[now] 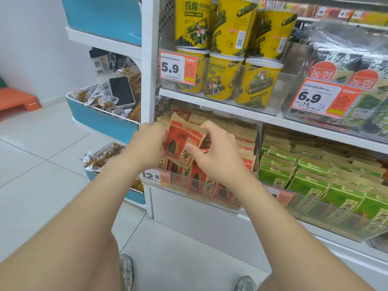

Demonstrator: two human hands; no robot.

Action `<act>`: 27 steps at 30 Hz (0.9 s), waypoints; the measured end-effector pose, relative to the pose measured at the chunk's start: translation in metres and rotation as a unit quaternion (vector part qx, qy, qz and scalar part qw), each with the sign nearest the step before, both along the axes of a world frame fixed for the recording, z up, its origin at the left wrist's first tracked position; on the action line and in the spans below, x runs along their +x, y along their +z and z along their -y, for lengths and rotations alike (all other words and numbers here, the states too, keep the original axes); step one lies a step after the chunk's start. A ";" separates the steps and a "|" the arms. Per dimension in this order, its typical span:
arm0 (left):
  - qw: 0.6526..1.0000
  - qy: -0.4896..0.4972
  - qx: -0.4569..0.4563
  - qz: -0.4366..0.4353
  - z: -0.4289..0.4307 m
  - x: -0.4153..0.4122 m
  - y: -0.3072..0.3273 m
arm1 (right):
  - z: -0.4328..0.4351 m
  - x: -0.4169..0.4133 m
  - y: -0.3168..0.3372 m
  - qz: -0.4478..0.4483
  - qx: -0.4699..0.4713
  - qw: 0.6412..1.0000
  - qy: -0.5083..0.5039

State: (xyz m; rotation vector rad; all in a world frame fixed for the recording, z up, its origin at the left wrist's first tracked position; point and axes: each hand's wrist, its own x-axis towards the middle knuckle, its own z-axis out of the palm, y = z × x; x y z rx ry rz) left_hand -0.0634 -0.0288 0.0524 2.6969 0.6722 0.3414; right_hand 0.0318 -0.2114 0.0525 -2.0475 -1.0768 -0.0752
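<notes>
While the left hand (148, 141) clasps the red packet (180, 141), the right hand (214, 154) pinches its other edge.

Bright, even store light pours from overhead, shadows soft under the white metal shelf board (220, 105). Glare smears the clear plastic wrap (344, 36) over the dark seaweed packs (336, 59). The orange-and-white 5.9 price tag (178, 67) reads sharp; the white upright post (149, 59) leans, the 2 grey shoes (126, 271) blur.
</notes>
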 end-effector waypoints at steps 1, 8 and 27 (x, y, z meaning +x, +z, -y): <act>1.000 0.006 -0.004 -0.013 -0.002 0.002 -0.002 | -0.002 0.001 -0.001 0.028 -0.017 0.999 -0.002; 0.998 -0.023 0.045 -0.037 -0.007 0.011 0.000 | -0.011 0.000 -0.007 0.169 -0.098 0.981 0.010; 0.994 -0.068 0.036 0.084 0.015 0.021 -0.003 | 0.020 0.023 -0.006 0.169 -0.232 0.957 -0.033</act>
